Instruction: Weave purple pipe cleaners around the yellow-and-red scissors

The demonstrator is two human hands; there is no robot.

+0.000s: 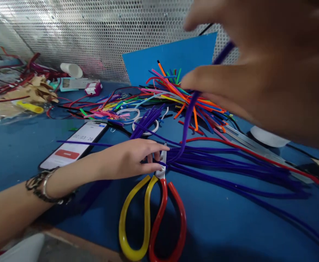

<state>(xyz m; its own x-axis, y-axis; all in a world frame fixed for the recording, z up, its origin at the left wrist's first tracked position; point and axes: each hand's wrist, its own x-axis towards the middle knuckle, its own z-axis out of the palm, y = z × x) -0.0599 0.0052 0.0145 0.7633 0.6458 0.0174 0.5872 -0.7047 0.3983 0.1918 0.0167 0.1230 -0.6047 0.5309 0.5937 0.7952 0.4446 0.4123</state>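
Closest to the lens, blurred and filling the upper right, my right hand has its fingers pinched on one purple stem, lifted up and away from the rest. Far left of my left fingers sits a tangle of dark red stems and paper scraps. Just left of those fingers a phone lies face up. Its screen shows timer digits, seemingly 00:03:26, above a red bar; no brand is readable anywhere. My left hand, bracelet at the wrist, rests on the counter. Its fingers are closed on the gathered ends of a purple bundle, touching the blades of yellow-and-red scissors that lie unheld just below. Right of those fingers the bundle fans out, and beyond it lies a mixed-colour pile. As I judge it, one stem is separated and the many others remain gathered.
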